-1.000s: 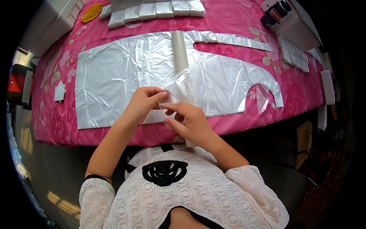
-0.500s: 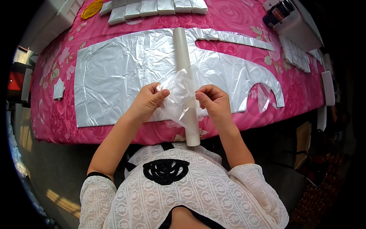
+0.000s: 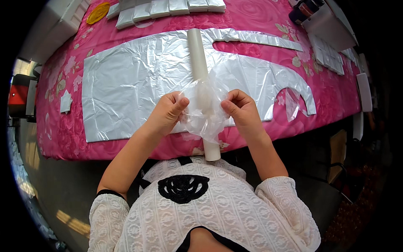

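Observation:
A crumpled piece of thin clear plastic film (image 3: 196,116) hangs between my hands. My left hand (image 3: 168,110) pinches its left side between thumb and fingers. At its right side, my right hand (image 3: 242,108) pinches the film in the same way. Whether it is a bag or a single sheet I cannot tell. Beneath it a pale roll or tube (image 3: 195,54) lies lengthwise, its near end past the table's front edge and its middle partly veiled by the film. Under the tube spreads a flat, shiny silvery-white plastic piece (image 3: 121,92), shaped like an apron with curved cutouts and strap-like ends.
A pink floral cloth (image 3: 63,134) covers the table. Folded silvery packets (image 3: 159,8) stand in rows at the back, with more packets (image 3: 326,54) at the right. A yellow round thing (image 3: 98,13), a dark jar (image 3: 305,11), white boxes (image 3: 56,27) and a small folded packet (image 3: 66,102) lie around.
My right hand has moved a little right and the film has spread wider between my hands. My left hand keeps its pinch. The view has shifted slightly.

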A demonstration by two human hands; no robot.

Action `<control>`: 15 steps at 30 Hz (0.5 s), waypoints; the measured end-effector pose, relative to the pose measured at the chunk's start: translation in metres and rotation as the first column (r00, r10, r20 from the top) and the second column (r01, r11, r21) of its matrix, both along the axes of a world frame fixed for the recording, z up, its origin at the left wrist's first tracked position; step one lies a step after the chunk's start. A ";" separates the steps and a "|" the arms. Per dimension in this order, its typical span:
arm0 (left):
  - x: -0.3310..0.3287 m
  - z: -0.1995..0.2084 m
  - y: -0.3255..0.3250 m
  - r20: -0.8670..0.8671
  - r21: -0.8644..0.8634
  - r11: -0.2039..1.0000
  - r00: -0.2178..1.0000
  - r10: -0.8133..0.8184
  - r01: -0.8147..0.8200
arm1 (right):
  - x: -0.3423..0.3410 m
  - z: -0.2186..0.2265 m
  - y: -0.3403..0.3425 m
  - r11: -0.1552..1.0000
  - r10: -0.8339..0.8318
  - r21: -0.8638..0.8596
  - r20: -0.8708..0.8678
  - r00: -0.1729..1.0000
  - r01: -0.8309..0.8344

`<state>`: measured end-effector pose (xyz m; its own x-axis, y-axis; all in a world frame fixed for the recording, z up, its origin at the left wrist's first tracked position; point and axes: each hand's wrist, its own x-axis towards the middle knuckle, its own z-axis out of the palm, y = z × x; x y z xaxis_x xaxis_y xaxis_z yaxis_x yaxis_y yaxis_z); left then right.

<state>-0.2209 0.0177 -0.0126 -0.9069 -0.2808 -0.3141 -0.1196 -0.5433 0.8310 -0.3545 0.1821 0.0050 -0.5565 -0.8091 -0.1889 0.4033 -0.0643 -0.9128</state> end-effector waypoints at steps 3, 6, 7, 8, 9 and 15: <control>0.013 -0.005 -0.016 0.039 0.057 0.998 0.999 0.027 -0.030 | -0.054 -0.015 0.037 0.981 -0.192 0.028 0.074 0.979 0.190; 0.023 -0.008 -0.031 0.054 0.133 0.991 0.999 0.005 -0.012 | -0.138 -0.018 0.098 0.869 -0.460 0.138 -0.129 0.879 0.475; 0.025 -0.006 -0.033 0.117 0.096 0.995 0.993 -0.006 -0.005 | -0.175 -0.023 0.134 0.752 -0.576 0.224 -0.236 0.783 0.620; 0.030 -0.006 -0.039 0.180 0.060 0.998 0.984 -0.010 -0.001 | -0.200 -0.018 0.165 0.602 -0.604 0.256 -0.474 0.641 0.756; 0.034 -0.005 -0.046 0.243 0.022 1.000 0.970 -0.013 0.008 | -0.213 -0.014 0.182 0.432 -0.564 0.234 -0.683 0.464 0.871; 0.070 0.013 -0.092 0.415 -0.136 0.986 0.909 -0.034 0.099 | -0.071 0.022 0.106 0.791 -0.188 0.223 -0.798 0.573 0.570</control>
<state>-0.1513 -0.0743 0.0004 -0.7250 -0.2982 -0.6209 -0.4987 -0.3944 0.7718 -0.4259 0.2884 0.0270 -0.8912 -0.4252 0.1579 -0.3435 0.4052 -0.8472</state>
